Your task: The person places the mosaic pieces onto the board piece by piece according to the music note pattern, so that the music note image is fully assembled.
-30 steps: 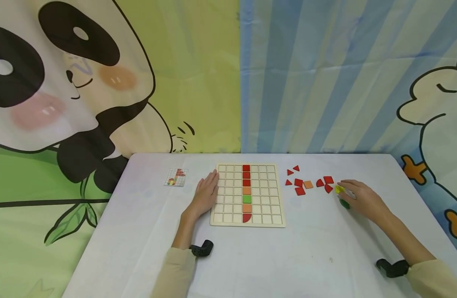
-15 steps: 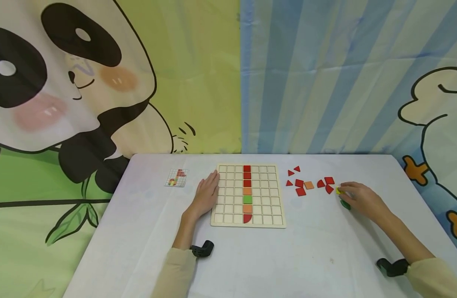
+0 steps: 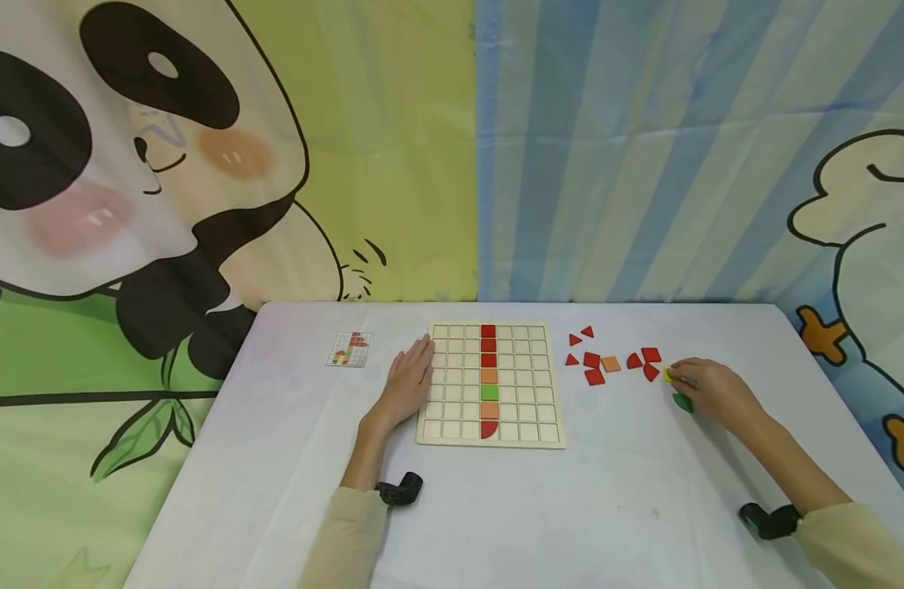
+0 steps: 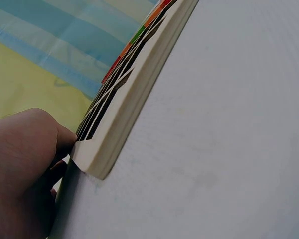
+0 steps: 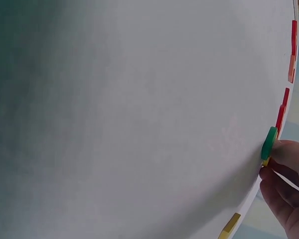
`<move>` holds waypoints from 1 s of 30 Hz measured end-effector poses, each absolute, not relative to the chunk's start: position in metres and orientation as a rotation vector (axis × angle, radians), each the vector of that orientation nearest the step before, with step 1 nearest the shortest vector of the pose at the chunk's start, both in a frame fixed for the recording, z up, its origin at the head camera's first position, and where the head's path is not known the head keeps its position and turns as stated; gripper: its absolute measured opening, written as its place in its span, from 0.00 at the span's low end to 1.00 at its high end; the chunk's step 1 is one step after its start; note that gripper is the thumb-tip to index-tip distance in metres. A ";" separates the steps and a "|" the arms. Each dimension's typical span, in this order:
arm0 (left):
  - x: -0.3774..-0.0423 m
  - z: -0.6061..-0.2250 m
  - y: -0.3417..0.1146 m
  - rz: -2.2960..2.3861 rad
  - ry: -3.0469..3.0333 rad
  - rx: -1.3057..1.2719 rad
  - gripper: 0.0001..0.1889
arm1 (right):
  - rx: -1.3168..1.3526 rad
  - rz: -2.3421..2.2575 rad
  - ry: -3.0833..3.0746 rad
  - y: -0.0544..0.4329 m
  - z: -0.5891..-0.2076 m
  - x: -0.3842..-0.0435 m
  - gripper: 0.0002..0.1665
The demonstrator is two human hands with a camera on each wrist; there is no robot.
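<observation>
My left hand (image 3: 406,382) rests with fairly straight fingers along the left edge of a wooden grid board (image 3: 452,393). In the left wrist view its thumb touches the board's corner (image 4: 92,164). One column of the board holds red and orange squares, a green square (image 3: 489,393) and a red quarter-round piece (image 3: 488,429). Right of the board, my right hand (image 3: 719,397) pinches a small yellow piece (image 3: 668,375) low over the table, mostly hidden by the fingers. A green piece with a curved edge (image 3: 683,402) lies just below those fingers.
Red triangles (image 3: 587,331), red squares (image 3: 595,377), an orange square (image 3: 609,364) and a red quarter-round piece (image 3: 634,361) lie between board and right hand. Another yellow piece (image 5: 230,226) shows in the right wrist view. A pattern card (image 3: 348,349) lies at the left.
The right hand's fingers have closed in over the yellow piece, which now shows less. The left hand and the board stay in place.
</observation>
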State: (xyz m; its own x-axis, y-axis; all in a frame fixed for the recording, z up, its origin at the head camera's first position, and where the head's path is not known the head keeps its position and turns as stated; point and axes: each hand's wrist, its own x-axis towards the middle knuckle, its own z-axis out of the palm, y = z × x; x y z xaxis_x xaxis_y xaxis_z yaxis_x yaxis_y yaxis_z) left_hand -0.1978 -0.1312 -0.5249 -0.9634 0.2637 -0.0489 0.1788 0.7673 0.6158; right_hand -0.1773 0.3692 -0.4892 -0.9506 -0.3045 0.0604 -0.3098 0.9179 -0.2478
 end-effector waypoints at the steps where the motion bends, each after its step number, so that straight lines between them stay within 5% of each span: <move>1: -0.198 -0.525 -0.131 0.967 2.827 0.352 0.29 | 0.504 0.378 -3.041 0.369 -0.490 -0.178 0.17; 16: -0.197 -0.526 -0.131 0.974 2.838 0.353 0.29 | 0.501 0.443 -3.171 0.347 -0.456 -0.185 0.14; 30: -0.196 -0.524 -0.130 0.994 2.832 0.352 0.29 | 1.156 0.718 -2.920 0.163 -0.446 -0.152 0.10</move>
State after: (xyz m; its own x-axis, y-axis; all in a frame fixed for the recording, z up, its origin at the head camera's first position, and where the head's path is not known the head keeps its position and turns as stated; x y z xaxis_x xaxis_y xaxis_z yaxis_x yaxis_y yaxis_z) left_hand -0.1959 -0.1304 -0.5237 -0.9657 0.2570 -0.0359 0.1782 0.7574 0.6282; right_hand -0.1522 0.1635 -0.4464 -0.7396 -0.6674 0.0870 -0.6317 0.6436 -0.4322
